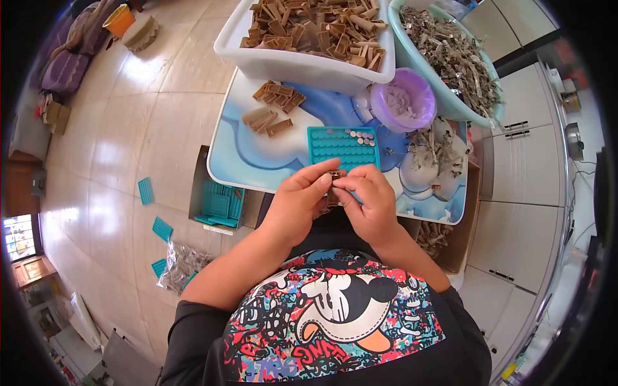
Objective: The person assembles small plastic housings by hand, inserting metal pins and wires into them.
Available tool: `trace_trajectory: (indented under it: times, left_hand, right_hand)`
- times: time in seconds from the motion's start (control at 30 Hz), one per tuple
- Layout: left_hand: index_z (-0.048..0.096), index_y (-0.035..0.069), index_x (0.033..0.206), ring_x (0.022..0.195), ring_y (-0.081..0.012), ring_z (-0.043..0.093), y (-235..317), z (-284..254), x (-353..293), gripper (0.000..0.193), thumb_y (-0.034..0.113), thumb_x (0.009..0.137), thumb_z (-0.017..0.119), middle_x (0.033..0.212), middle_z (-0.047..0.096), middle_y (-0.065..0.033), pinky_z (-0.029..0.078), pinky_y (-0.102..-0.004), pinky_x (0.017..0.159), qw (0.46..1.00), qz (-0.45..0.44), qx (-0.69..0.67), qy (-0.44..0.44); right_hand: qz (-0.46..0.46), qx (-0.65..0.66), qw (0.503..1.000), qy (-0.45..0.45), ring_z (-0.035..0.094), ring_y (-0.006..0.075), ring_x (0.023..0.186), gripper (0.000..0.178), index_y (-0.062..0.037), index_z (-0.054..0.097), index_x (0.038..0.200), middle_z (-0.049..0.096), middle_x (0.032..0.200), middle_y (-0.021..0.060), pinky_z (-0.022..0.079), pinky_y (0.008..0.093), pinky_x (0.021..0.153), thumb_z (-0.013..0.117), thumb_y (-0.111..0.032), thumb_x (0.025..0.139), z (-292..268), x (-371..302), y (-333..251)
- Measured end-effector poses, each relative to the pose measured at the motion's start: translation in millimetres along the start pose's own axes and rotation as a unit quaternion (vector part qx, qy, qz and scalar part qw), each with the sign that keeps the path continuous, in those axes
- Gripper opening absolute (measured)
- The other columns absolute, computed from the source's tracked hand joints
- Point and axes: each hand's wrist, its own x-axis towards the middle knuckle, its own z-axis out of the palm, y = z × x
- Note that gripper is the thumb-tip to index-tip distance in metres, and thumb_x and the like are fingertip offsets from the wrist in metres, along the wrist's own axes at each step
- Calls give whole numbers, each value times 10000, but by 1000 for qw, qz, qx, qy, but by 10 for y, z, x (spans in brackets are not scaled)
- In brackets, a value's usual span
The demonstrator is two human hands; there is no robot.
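Left hand [293,204] and right hand [372,204], fingers curled in, fingertips pinching a small brown plastic piece [335,174] between them, near the teal tray [326,147] on the blue-and-white worktop [273,157]. Pale discs [364,137] in tray's far right corner; white tub [302,67] behind, brown pieces [309,29] heaped inside.

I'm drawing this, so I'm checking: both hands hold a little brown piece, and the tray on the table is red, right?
Not quite: the tray on the table is teal, not red, as the head view shows. The left hand and right hand do hold a little brown piece.
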Motion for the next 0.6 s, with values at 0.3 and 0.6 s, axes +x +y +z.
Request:
trace_trajectory:
  times: [0.3,0.6]
  left_hand:
    - [457,-27,1263,937,-165,611,-38,-41,-13,365,136,936,479,1077,598,-101,488,-265,794,999,-9,-4,-39]
    - [472,-35,1234,1000,-217,599,-101,-152,-24,343,88,915,504,1125,577,-125,489,-325,887,995,-29,-79,-52]
  right_hand:
    - [31,4,999,9,557,269,678,96,-27,580,814,557,778,109,447,335,582,648,-14,747,22,31,14]
    - [35,16,999,-18,542,276,691,70,-23,551,803,549,769,108,439,339,601,616,-43,785,20,44,-8]
